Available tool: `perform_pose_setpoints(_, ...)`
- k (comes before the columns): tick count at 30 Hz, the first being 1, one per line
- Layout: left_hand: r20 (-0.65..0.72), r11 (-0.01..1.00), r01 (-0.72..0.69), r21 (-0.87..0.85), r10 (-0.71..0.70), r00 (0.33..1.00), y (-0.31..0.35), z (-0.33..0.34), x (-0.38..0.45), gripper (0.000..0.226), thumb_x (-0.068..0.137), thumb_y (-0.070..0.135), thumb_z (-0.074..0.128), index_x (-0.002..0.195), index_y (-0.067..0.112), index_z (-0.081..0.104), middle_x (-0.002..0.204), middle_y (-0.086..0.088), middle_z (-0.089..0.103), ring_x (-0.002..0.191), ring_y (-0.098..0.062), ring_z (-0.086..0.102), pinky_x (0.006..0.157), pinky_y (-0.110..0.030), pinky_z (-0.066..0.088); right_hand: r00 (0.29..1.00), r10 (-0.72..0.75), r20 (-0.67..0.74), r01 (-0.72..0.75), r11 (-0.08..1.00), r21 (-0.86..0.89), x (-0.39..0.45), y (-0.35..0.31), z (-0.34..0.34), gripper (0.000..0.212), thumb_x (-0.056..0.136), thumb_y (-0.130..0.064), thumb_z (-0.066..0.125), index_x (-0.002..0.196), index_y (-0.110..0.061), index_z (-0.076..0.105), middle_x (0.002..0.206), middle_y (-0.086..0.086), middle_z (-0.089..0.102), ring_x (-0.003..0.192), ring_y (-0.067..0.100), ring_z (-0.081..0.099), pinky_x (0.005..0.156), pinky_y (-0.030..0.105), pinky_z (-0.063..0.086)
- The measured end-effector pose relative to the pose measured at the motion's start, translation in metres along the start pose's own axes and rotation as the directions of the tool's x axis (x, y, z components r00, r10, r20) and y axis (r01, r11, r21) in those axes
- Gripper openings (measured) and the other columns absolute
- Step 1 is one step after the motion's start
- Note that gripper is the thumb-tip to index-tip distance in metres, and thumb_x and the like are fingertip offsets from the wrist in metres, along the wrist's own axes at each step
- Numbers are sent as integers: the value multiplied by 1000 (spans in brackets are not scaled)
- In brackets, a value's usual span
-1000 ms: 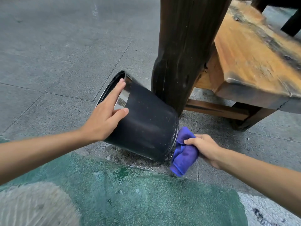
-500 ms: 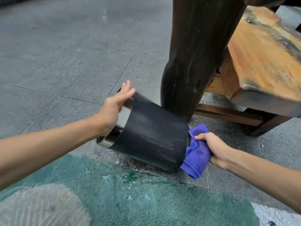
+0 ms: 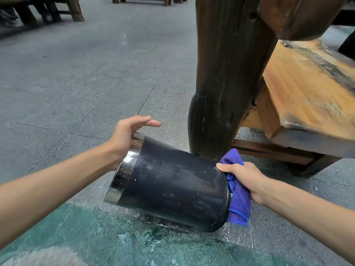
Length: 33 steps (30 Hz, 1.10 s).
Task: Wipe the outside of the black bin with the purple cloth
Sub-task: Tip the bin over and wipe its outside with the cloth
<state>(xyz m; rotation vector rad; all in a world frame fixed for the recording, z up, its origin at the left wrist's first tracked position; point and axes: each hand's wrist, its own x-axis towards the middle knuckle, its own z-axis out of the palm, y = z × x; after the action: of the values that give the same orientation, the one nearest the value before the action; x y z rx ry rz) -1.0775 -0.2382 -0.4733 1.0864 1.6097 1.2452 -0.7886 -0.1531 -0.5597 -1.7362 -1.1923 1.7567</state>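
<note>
Right hand (image 3: 244,179): fingers curled round the purple cloth (image 3: 238,198), thumb along the top edge of the bin's base, bunching the cloth flat against the bottom of the black bin (image 3: 172,187). Left hand (image 3: 127,137): fingers straight and lightly spread, tips lifted clear above the rim; only the heel of the palm looks to touch the chrome rim band (image 3: 123,175), so it props rather than grips.

Bin lies tipped on its side on the paved floor, mouth away from the table leg (image 3: 224,83), base just beside the leg's foot, resting at the edge of the green painted patch (image 3: 96,237).

Step in hand, my read: wiping the base end. Side wall shows dust specks and smears, so most of the outside looks undone.

Next move calls for: left hand firmer on the rim to stop rolling, cloth dragged from base along the wall toward the rim, then rotate the bin for the floor-side face.
</note>
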Motion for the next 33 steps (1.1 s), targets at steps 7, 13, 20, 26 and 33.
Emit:
perform_pose_setpoints(7, 47, 997, -28, 77, 25, 999, 10, 0, -9, 67, 71, 45, 58, 134, 23, 63, 156, 5, 43, 125, -7, 54, 99, -25, 37, 995, 96, -36, -95, 995, 36, 16, -24, -1, 33, 76, -10, 84, 103, 3, 72, 88, 21, 78, 74, 35, 75, 79, 46, 61)
perform_pose_setpoints(13, -87, 905, -142, 401, 191, 978, -23, 14, -53, 91, 76, 77, 31, 157, 34, 33, 166, 27, 11, 151, 13, 7, 120, -25, 9, 920, -388, -59, 292, 778, -556, 18, -38, -2, 28, 79, -36, 81, 87, -12, 71, 75, 9, 76, 75, 22, 71, 76, 40, 56)
perform_pose_setpoints(20, 70, 826, -318, 466, 324, 943, -31, -4, -39, 75, 90, 66, 31, 158, 33, 28, 167, 22, 17, 151, 12, 12, 127, -24, 12, 374, -736, 565, 782, -77, -618, -23, -101, 55, 49, 90, -50, 68, 130, -27, 53, 120, 0, 56, 107, 22, 58, 91, 44, 50)
perform_pose_setpoints(26, 203, 865, -397, 306, 349, 915, -39, -10, -26, 74, 94, 73, 39, 158, 42, 22, 167, 14, 29, 155, -8, 24, 126, -53, 19, 214, -676, 705, 764, -334, -552, -48, -90, 103, 37, 100, -26, 50, 136, -21, 58, 122, 3, 62, 104, 26, 53, 84, 43, 51)
perform_pose_setpoints(33, 180, 920, -317, 232, 280, 943, -37, -10, -17, 81, 90, 74, 44, 156, 29, 34, 156, -4, 48, 149, -19, 39, 123, -55, 26, 224, -523, 822, 785, -403, -470, -47, -73, 88, 75, 85, -7, 48, 158, -17, 31, 163, 3, 33, 140, 32, 38, 109, 45, 40)
